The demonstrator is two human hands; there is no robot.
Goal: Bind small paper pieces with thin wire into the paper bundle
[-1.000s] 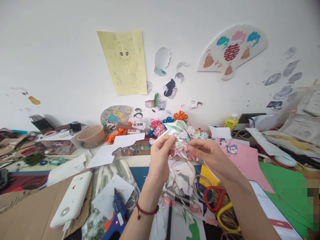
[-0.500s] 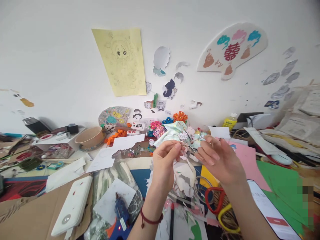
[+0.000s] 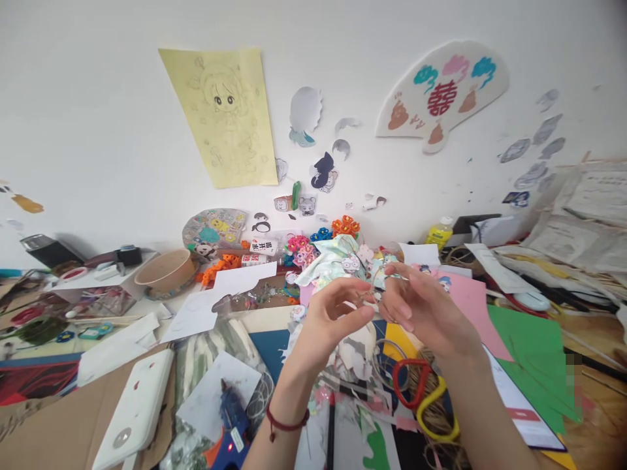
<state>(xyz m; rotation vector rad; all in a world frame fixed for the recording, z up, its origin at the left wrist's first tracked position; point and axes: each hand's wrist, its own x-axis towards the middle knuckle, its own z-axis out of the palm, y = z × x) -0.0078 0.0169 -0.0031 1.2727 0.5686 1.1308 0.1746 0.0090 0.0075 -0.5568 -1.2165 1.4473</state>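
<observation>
My left hand (image 3: 328, 316) is raised above the cluttered table, a dark red cord bracelet (image 3: 288, 424) on its wrist. Its thumb and forefinger stand apart in a loose curve. Facing it, my right hand (image 3: 431, 310) has its fingers curled inward. A thin brownish strand (image 3: 375, 279) shows at the right fingertips and runs toward the left ones; its ends are hard to make out. Behind the fingers lies a pale green patterned cloth (image 3: 326, 258) with small cartoon cut-outs (image 3: 351, 264). Paper scraps (image 3: 356, 356) are heaped below the hands.
Red-handled scissors (image 3: 409, 390) and a yellow handle (image 3: 438, 418) lie near my right forearm. A blue glue gun (image 3: 232, 414) with a lit red light rests left. Also here are a white power bank (image 3: 134, 411), a phone (image 3: 519, 408), green paper (image 3: 526, 352) and a tan bowl (image 3: 165, 271).
The left thumb and forefinger have parted from a pinch. The right hand has shifted slightly left, nearer the left hand. My view has turned a little to the right.
</observation>
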